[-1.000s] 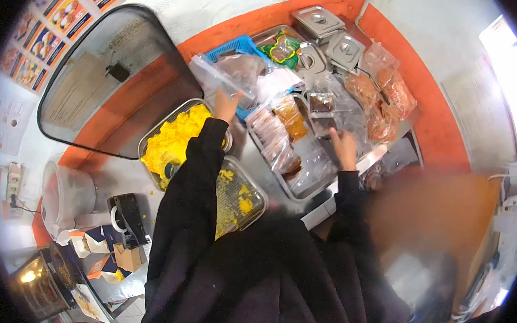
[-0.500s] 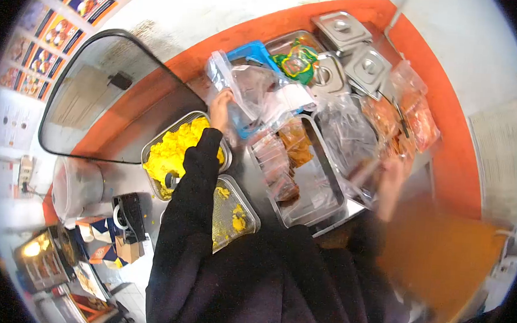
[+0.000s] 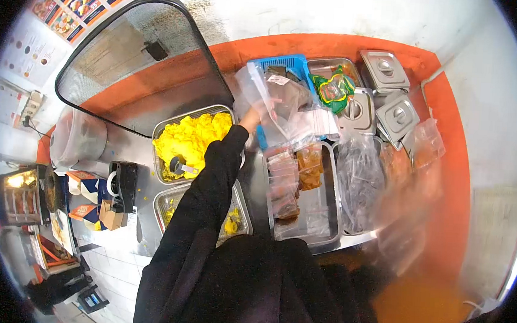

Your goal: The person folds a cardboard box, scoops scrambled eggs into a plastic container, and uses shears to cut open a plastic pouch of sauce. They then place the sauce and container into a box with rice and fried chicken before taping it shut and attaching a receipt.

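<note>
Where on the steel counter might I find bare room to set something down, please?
The steel counter looks mostly bare between the clear bucket, the black device and the yellow food. A narrow strip shows between the left sleeve and the packet tray. It is crowded around the blue basket, the lidded steel containers and the plastic bags.

Priced menu posters (image 3: 86, 3), lidded steel pans (image 3: 384, 71) and yellow food (image 3: 192, 137) mark a commercial kitchen
</note>
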A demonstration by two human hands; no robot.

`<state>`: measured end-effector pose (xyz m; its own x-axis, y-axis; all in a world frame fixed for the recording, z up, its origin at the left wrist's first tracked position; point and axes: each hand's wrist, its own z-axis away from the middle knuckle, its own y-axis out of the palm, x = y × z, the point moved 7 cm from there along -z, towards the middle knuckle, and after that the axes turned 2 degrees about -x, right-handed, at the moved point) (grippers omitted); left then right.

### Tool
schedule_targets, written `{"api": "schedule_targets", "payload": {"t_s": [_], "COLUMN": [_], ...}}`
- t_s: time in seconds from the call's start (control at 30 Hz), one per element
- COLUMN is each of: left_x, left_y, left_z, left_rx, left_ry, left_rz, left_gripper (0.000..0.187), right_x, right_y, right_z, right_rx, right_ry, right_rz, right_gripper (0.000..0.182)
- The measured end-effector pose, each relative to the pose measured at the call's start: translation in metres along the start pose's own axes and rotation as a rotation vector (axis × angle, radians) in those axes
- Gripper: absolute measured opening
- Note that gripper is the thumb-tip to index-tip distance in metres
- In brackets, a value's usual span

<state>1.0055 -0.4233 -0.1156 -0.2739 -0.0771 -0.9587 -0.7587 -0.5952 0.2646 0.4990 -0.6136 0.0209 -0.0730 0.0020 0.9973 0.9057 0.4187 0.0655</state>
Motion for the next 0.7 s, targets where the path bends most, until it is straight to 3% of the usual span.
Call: {"api": "schedule_targets", "payload": {"t_s": [0.03,0.07,0.13,0.17,0.23,0.27,0.37,0.4,0.43,0.5,0.53,0.57,0.6,0.63,0.7], "left_x": [0.001,0.004,-0.023,-0.019,-0.017,-0.013,-0.024,-0.019,-0.009,0.001,0.002,0.002,-0.027,-0.051,-0.029], "left_y": [-0.009,-0.015,-0.023,-0.024,-0.015,-0.016,-0.021,-0.021,-0.026,-0.032,-0.037,-0.042,-0.024,-0.007,-0.032], "left_z": [-0.007,-0.014,-0.013,-0.016,-0.017,-0.023,-0.019,-0.024,-0.023,-0.011,-0.002,0.016,0.046,0.085,0.110], "left_rx": [-0.186,-0.188,-0.437,-0.431,-0.434,-0.430,-0.579,-0.468,-0.364,-0.458,-0.505,-0.543,-0.629,-0.696,-0.599], "left_ry": [0.093,0.094,0.385,0.386,0.610,0.613,0.525,0.360,0.179,0.082,0.001,-0.019,0.359,0.735,0.415], "left_rz": [-0.221,-0.219,-1.060,-1.056,-1.162,-1.158,-0.979,-1.142,-1.288,-1.313,-1.350,-1.346,-1.259,-1.150,-0.460], "left_gripper": [0.025,0.025,0.025,0.025,0.025,0.025,0.022,0.021,0.021,0.018,0.015,0.015,0.012,0.010,0.009], "right_x": [-0.001,-0.003,0.007,-0.001,-0.017,-0.019,0.013,0.013,0.011,0.006,0.050,0.041,0.028,0.025,0.027], "right_y": [-0.002,-0.007,-0.001,-0.008,-0.032,-0.040,0.002,0.005,-0.002,-0.025,0.024,0.009,-0.021,-0.028,-0.025], "right_z": [0.001,0.001,0.006,0.006,0.009,0.009,0.009,0.011,0.014,0.023,0.037,0.042,0.045,0.052,0.062], "right_rx": [0.052,0.053,-0.067,-0.073,-0.292,-0.298,0.002,0.022,-0.055,-0.172,-0.186,-0.218,-0.208,-0.238,-0.280], "right_ry": [-0.007,-0.007,0.159,0.159,0.183,0.180,0.022,0.020,0.013,0.032,-0.050,-0.076,-0.121,-0.168,-0.209], "right_rz": [0.009,0.011,0.169,0.173,0.324,0.326,0.095,0.098,0.155,0.344,0.327,0.333,0.519,0.485,0.447], "right_gripper": [0.009,0.009,0.012,0.012,0.013,0.013,0.012,0.012,0.012,0.013,0.013,0.013,0.014,0.015,0.015]}}
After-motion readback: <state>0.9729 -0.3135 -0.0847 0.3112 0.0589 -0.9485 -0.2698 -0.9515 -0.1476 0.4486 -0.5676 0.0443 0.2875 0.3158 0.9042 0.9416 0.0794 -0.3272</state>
